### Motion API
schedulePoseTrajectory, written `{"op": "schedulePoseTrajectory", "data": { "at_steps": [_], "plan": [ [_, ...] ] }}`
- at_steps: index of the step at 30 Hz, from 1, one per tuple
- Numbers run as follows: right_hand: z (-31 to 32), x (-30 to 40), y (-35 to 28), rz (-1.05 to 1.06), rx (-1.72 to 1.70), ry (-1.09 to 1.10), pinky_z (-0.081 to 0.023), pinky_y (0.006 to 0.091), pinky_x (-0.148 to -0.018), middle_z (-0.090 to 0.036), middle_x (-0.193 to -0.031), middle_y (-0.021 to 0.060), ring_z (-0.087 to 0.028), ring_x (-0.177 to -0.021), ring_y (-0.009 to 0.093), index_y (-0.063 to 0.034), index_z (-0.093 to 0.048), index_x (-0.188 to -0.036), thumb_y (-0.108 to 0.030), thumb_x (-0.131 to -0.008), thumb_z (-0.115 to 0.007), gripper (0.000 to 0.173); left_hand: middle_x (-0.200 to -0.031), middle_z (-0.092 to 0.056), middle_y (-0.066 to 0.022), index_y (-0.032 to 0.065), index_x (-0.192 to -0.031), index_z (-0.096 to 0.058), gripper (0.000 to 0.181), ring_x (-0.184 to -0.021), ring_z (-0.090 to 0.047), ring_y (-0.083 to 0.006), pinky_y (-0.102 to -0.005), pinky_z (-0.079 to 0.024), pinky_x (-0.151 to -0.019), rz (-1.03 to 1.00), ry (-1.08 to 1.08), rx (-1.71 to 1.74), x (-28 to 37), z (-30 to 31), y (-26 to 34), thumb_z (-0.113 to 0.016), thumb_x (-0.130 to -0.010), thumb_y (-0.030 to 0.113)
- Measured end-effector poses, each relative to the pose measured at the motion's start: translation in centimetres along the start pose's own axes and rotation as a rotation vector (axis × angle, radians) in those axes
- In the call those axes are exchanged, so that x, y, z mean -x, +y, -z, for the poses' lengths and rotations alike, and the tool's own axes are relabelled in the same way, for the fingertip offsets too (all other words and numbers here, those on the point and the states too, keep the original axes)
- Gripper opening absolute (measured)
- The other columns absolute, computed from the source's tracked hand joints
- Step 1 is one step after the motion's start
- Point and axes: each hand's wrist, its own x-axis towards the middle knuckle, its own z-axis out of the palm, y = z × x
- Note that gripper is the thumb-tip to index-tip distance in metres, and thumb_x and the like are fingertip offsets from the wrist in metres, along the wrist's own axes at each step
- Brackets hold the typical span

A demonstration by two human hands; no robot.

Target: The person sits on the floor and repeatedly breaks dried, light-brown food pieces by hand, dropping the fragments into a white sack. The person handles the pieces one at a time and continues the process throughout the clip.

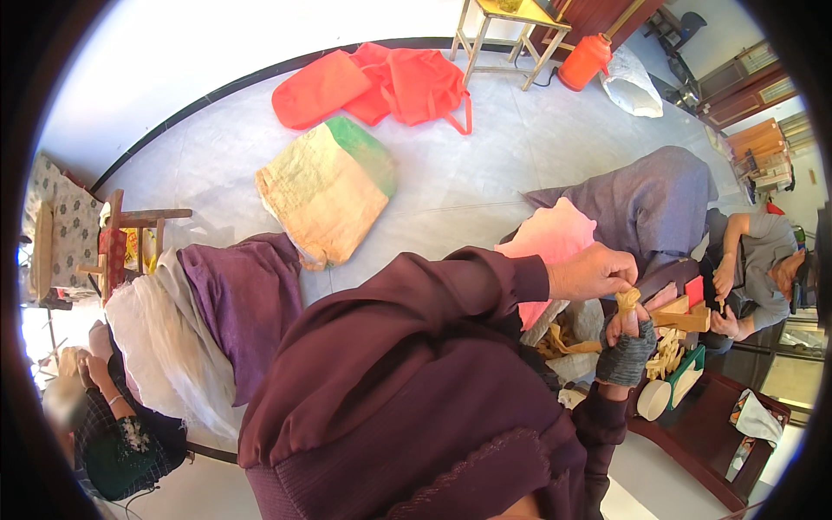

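Observation:
My left hand (595,270), bare and coming from the left in a dark maroon sleeve, pinches the top of a small twisted yellowish bundle (627,299). Below it, my right hand (627,341) wears a grey fingerless knitted glove and grips the bundle's lower part between thumb and fingers. Just right of the hands lies a light wooden block (682,315), with pink and red pieces (694,290) behind it. A heap of short yellowish strips (666,354) is beside a green box (686,377) and a round whitish container (653,400). More yellowish strips (565,341) lie beneath my forearms.
A co-worker (760,279) sits at the right, handling a small piece; another person (123,416) sits at the lower left. A dark red wooden chair (702,429) stands at the lower right. A tan-green sack (325,195), red bags (383,84) and an orange-red flask (585,62) are on the floor.

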Motion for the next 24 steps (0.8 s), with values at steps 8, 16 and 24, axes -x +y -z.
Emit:
{"op": "schedulePoseTrajectory", "data": {
  "at_steps": [8, 16, 24],
  "plan": [
    [2.5, 0.7, 0.6, 0.101, 0.011, 0.181, -0.027, 0.0178, -0.04, -0.043, -0.058, -0.0015, -0.038, -0.045, 0.006, -0.008, -0.051, -0.089, -0.018, -0.087, -0.058, 0.012, -0.071, -0.059, -0.0066, -0.0002, -0.086, -0.057, 0.014, -0.063, -0.058, -0.0131, -0.0264, -0.046, -0.059, 0.107, -0.099, 0.153, 1.2, -3.4, 3.3, -0.055, -0.088, 0.014],
    [6.0, 1.0, 0.9, -0.096, -0.272, 0.088, -0.021, 0.0189, -0.038, -0.042, -0.058, -0.0038, -0.031, -0.042, 0.004, -0.012, -0.051, -0.088, -0.031, -0.092, -0.051, 0.02, -0.069, -0.061, -0.0075, 0.0004, -0.079, -0.06, 0.015, -0.058, -0.058, -0.0126, -0.0275, -0.045, -0.054, 0.273, -0.098, 0.173, 0.3, -6.7, 0.5, -0.057, -0.085, 0.013],
    [9.4, 2.4, 1.8, -0.128, -0.32, 0.269, -0.02, 0.0181, -0.039, -0.036, -0.052, -0.0034, -0.028, -0.04, 0.005, -0.0126, -0.045, -0.082, -0.024, -0.092, -0.05, 0.016, -0.082, -0.059, -0.0079, 0.0041, -0.085, -0.06, 0.011, -0.078, -0.058, -0.018, -0.0307, -0.045, -0.068, 0.184, -0.232, -0.203, -0.8, -6.0, 2.5, -0.061, -0.077, 0.012]
  ]
}}
